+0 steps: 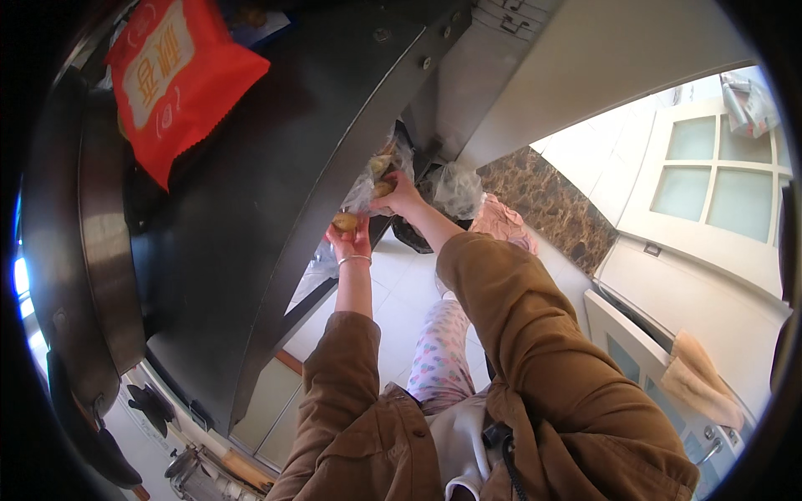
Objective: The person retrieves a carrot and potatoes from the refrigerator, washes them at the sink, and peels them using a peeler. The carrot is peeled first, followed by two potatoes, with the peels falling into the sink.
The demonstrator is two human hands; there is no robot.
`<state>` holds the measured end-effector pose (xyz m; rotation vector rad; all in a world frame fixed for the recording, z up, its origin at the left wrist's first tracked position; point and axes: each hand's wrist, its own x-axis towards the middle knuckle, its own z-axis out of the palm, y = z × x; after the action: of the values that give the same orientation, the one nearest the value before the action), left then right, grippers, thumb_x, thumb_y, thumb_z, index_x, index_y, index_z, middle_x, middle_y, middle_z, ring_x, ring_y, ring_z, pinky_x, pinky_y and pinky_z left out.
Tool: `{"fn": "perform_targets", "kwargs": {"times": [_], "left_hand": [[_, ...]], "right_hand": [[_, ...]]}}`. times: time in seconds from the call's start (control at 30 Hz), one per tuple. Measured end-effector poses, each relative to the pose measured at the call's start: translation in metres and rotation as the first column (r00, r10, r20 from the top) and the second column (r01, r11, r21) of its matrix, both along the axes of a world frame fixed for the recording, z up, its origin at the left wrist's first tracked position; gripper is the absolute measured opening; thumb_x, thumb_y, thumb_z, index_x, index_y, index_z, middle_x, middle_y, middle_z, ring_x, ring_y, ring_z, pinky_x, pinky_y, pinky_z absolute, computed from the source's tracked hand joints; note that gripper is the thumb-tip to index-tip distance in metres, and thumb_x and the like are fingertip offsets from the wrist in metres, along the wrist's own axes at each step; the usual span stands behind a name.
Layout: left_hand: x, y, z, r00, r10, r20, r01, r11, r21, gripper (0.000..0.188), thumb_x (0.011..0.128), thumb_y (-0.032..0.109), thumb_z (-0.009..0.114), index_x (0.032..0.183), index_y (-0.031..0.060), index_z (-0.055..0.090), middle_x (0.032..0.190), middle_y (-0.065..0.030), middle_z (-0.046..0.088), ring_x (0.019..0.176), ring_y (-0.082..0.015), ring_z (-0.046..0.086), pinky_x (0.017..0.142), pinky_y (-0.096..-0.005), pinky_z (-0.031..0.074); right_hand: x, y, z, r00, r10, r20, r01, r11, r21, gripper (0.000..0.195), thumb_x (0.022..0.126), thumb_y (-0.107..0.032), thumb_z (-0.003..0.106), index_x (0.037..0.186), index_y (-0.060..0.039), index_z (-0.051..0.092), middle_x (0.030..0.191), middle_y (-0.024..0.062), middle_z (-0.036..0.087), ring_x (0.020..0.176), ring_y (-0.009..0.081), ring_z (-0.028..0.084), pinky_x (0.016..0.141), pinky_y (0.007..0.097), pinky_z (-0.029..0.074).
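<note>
My left hand [349,236], with a bracelet at its wrist, holds a yellowish potato [344,221] beside the edge of a dark metal shelf [250,156]. To its upper right, my right hand [399,195] has its fingers on another potato-like item [382,188] at a clear plastic bag [360,193]. More yellowish produce [380,164] shows in the bag just above the right fingers. The inner parts of the bag are partly hidden by the shelf edge and the right hand.
A red printed packet [166,81] lies on the shelf. Right of my hands are another clear bag [457,188], a pink bag [501,224] and a dark container [410,235] low down. A pan [103,219] stands at the far left. A peach towel [702,379] hangs lower right.
</note>
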<state>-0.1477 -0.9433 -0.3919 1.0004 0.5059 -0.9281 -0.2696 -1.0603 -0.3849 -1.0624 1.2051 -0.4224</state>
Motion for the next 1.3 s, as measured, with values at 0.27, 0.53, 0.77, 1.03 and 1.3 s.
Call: {"fn": "perform_targets", "kwargs": {"times": [0.27,0.53,0.77,1.03,1.3], "left_hand": [[0.005,0.017,0.012,0.988,-0.099,0.116,0.093,0.994,0.056,0.060,0.087,0.049,0.061,0.132,0.0141,0.042,0.132,-0.0068,0.048,0.116,-0.0380,0.050,0.097,-0.0538,0.045],[-0.068,0.096,0.128,0.903,-0.417,-0.101,0.397,0.902,-0.172,0.081,0.080,0.057,0.063,0.135,0.0037,0.037,0.136,-0.0152,0.043,0.128,-0.0394,0.042,0.108,-0.0558,0.034],[-0.147,0.221,0.322,0.841,-0.538,0.060,0.509,0.748,-0.426,0.067,0.077,0.052,0.068,0.124,0.0066,0.054,0.132,-0.0088,0.051,0.135,-0.0328,0.036,0.111,-0.0508,0.031],[-0.231,0.419,0.462,0.910,-0.108,0.400,0.302,0.835,-0.460,0.071,0.080,0.057,0.063,0.129,0.0071,0.051,0.135,-0.0051,0.050,0.137,-0.0337,0.034,0.112,-0.0515,0.029],[-0.327,0.633,0.523,0.787,0.279,0.550,-0.001,0.893,-0.451,0.072,0.077,0.052,0.072,0.127,0.0049,0.050,0.127,-0.0093,0.054,0.122,-0.0324,0.050,0.100,-0.0476,0.044]], "right_hand": [[-0.048,-0.016,0.034,0.887,-0.210,0.411,0.104,0.959,0.265,0.065,0.065,-0.002,0.084,0.122,-0.0040,0.053,0.113,0.0097,0.060,0.102,0.0213,0.061,0.087,0.0328,0.052],[-0.177,0.052,0.178,0.685,-0.450,0.573,-0.009,0.781,0.624,0.046,0.088,-0.006,0.063,0.130,0.0018,0.046,0.126,0.0154,0.056,0.114,0.0274,0.058,0.096,0.0378,0.051],[-0.260,0.146,0.316,0.597,-0.320,0.736,-0.277,0.779,0.563,0.058,0.085,-0.018,0.069,0.135,-0.0070,0.040,0.130,0.0222,0.051,0.119,0.0427,0.052,0.099,0.0472,0.049],[-0.262,0.234,0.397,0.507,0.198,0.839,-0.671,0.702,0.240,0.062,0.086,-0.036,0.068,0.133,-0.0024,0.045,0.129,0.0162,0.053,0.118,0.0275,0.054,0.106,0.0407,0.040],[-0.229,0.353,0.380,0.471,0.341,0.814,-0.823,0.501,0.266,0.054,0.095,-0.034,0.055,0.138,-0.0048,0.040,0.135,0.0161,0.050,0.123,0.0307,0.051,0.103,0.0407,0.043]]}}
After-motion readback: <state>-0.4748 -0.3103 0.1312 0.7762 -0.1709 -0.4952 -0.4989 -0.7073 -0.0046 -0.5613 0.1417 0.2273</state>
